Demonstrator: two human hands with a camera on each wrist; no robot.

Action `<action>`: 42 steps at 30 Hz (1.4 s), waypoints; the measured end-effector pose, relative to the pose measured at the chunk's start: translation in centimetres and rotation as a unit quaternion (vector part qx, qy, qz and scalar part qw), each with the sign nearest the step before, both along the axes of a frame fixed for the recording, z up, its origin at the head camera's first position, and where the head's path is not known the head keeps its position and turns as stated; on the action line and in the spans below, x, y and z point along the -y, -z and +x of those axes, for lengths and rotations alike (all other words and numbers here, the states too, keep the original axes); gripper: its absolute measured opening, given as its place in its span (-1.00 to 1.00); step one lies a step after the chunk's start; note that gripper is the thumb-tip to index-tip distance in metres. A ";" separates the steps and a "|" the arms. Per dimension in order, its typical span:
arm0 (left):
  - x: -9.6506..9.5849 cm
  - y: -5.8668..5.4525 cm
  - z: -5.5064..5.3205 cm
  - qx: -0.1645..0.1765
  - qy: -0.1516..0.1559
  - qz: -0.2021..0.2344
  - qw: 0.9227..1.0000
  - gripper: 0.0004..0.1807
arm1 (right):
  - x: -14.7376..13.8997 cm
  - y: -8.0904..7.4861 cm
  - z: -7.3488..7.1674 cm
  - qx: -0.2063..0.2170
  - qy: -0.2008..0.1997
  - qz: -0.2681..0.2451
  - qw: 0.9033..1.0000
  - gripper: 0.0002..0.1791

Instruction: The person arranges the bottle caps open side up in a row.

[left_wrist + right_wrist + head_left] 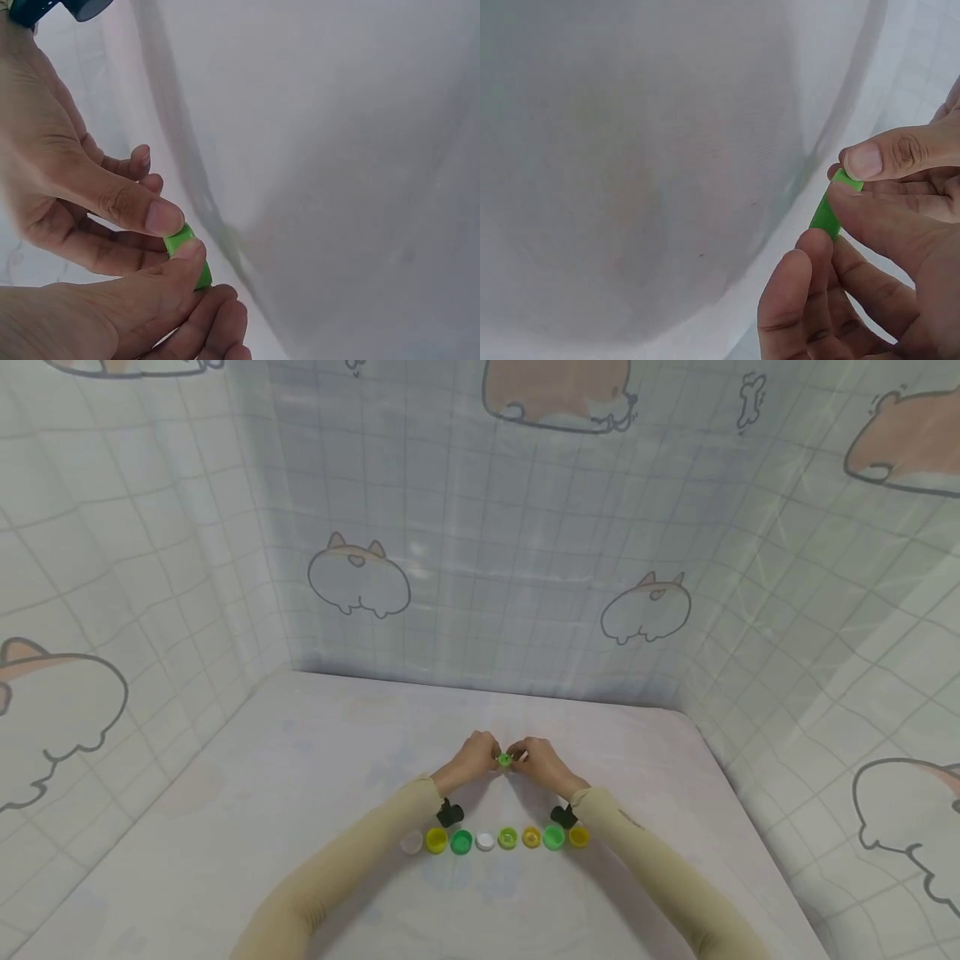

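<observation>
Between the two hands, above the far part of the table, is a small bright green bottle cap. My left hand pinches its left side. On the other side, my right hand holds the same cap with thumb and fingers. In the left wrist view the near left hand has its thumb across the cap, and the right thumb meets its upper end. Seen from the right wrist, the green cap stands on edge between the fingertips of the right hand and the left thumb. Fingers hide much of it.
A row of caps lies nearer the body: a clear one, a yellow one, a dark green one, a white one and several more up to a yellow cap by the right sleeve. Patterned curtains enclose the table.
</observation>
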State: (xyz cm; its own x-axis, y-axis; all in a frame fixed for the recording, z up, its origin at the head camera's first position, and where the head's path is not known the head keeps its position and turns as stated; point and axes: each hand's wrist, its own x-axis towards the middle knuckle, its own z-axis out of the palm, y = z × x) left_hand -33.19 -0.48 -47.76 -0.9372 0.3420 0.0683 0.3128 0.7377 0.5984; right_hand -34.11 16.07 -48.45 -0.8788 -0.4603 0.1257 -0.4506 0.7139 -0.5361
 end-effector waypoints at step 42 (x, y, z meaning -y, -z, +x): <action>0.1 -1.6 4.3 -0.018 0.055 0.046 0.997 -0.77 | -3.1 -1.7 3.8 0.046 -0.103 -0.024 0.993 -0.69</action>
